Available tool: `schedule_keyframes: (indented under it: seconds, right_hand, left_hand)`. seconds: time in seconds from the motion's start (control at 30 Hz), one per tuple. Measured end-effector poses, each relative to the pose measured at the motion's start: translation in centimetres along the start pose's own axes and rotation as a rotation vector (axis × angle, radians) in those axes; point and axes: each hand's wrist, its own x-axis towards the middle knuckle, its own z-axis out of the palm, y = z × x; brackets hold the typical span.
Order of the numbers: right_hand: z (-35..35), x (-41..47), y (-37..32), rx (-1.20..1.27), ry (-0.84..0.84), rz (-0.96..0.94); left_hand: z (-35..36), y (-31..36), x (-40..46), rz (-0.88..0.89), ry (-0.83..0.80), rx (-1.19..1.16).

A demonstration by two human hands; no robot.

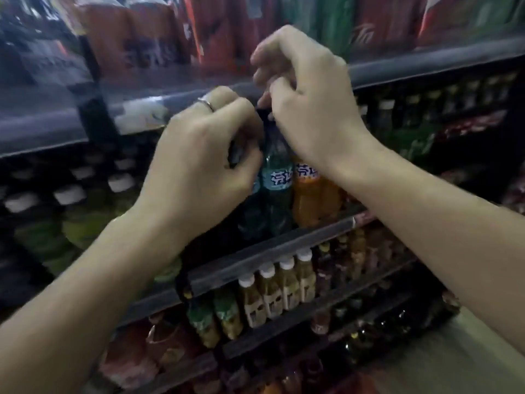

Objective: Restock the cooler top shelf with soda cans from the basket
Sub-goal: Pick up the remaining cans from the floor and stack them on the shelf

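Note:
My left hand (pixel 199 157), with a ring on one finger, curls its fingers round the neck of a dark bottle (pixel 250 220) on the second shelf. Beside it, my right hand (pixel 306 103) pinches the cap end of a teal-green bottle (pixel 277 180). An orange soda bottle (pixel 306 200) stands just right of that one, partly behind my right wrist. Red soda cans (pixel 216 32) and green cans (pixel 338 27) fill the top shelf (pixel 426 66) above my hands. No basket is in view.
The cooler's lower shelves hold white-capped yellow drink bottles (pixel 284 285), green-labelled bottles (pixel 216 317) and dark bottles (pixel 377 328). White-capped bottles (pixel 71 194) crowd the second shelf at the left. A pale floor strip (pixel 468 351) shows at the bottom right.

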Motion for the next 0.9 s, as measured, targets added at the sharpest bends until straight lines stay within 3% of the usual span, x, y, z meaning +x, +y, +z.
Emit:
schedule_keyframes:
  seconds: [0.23, 0.37, 0.63, 0.9]
  right_hand:
    - [-8.6, -10.5, 10.9, -0.222, -0.080, 0.282]
    - [-14.9, -16.6, 18.1, -0.312, -0.242, 0.446]
    - [-26.6, -31.1, 30.4, -0.350, -0.439, 0.868]
    - [-30.3, -45.4, 39.3, -0.357, -0.482, 1.311]
  left_hand:
    - [14.9, 8.6, -4.2, -0.038, -0.541, -0.146]
    - [23.6, 14.7, -6.6, -0.125, -0.757, -0.129]
    - [38.2, 28.0, -11.2, -0.269, -1.038, -0.250]
    - [48.7, 34.6, -18.1, -0.308, -1.303, -0.324]
